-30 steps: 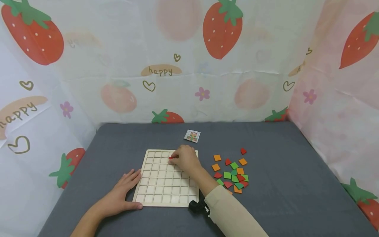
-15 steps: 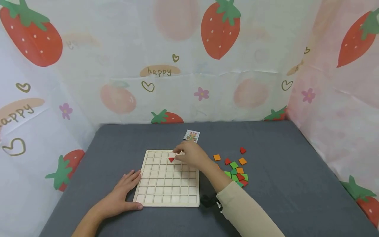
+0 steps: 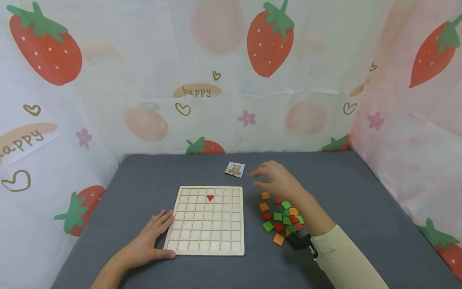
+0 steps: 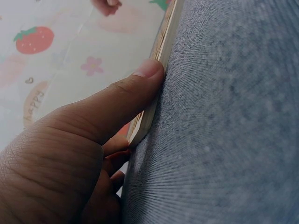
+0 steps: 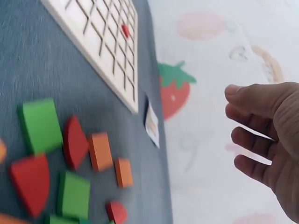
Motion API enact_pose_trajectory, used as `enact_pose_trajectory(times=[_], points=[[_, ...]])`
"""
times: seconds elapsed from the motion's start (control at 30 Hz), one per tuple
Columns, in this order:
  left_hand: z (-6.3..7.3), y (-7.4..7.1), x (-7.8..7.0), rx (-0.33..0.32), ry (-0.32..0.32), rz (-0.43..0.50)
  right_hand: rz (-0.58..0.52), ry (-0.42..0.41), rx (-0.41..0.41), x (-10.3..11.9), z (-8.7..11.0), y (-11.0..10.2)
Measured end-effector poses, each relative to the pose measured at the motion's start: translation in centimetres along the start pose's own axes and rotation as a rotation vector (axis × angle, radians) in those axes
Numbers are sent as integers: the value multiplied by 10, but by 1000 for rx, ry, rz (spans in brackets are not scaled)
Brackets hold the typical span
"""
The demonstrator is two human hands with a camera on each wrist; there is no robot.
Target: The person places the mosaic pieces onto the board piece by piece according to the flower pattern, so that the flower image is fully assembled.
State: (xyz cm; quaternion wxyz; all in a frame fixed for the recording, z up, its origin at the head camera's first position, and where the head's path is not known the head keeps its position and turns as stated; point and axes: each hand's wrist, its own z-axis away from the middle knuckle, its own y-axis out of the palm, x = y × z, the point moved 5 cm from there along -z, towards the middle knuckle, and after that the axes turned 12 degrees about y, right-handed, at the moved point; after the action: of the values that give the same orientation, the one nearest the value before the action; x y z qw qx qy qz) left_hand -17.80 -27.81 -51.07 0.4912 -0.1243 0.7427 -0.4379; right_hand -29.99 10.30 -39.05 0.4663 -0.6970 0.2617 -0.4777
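A pale wooden grid board [image 3: 203, 230] lies on the grey cloth. One red fan-shaped tile [image 3: 210, 198] sits in a cell of its second row from the far edge. My left hand [image 3: 146, 243] rests at the board's near-left corner, fingers extended along the left side. In the left wrist view its thumb [image 4: 119, 100] presses against the board's edge. Above the cloth, right of the board, my right hand [image 3: 279, 180] hovers with loosely bent fingers and holds nothing. Beneath its forearm lie loose tiles, among them a green square tile [image 3: 277, 216] and an orange square tile [image 3: 278, 239].
A small printed card [image 3: 235, 169] lies beyond the board's far-right corner. Several red, orange and green tiles are scattered right of the board, some overlapping. Fabric walls with a strawberry print [image 3: 270, 44] enclose the table's back and sides.
My right hand has let go of the red tile, which stays on the board, and has moved right, over the far side of the loose tiles. My left hand keeps its place.
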Motion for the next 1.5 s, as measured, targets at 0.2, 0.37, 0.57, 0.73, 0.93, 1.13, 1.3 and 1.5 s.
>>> enact_pose_trajectory(times=[0.2, 0.37, 0.57, 0.73, 0.93, 1.13, 1.3, 1.5], points=[[2, 0, -2, -8, 9, -6, -38, 52, -79, -32, 17, -17], [1, -2, -4, -2, -10, 1, -55, 102, -97, -60, 26, -25], [2, -5, -5, -2, -17, 2, -64, 122, -92, -93, 30, -28], [2, -4, -3, -2, -21, -2, -48, 99, -70, -118, 28, -24], [2, -3, 0, 0, -12, -11, -51, 87, 2, -144, 24, -16], [1, -2, 0, -2, 1, 5, -57, 87, 70, -165, 20, -4], [1, 0, 2, 14, -16, 28, -49, 47, 104, -178, 18, 6], [1, 0, 2, 7, -7, 24, -37, 38, 132, -186, 18, 8]])
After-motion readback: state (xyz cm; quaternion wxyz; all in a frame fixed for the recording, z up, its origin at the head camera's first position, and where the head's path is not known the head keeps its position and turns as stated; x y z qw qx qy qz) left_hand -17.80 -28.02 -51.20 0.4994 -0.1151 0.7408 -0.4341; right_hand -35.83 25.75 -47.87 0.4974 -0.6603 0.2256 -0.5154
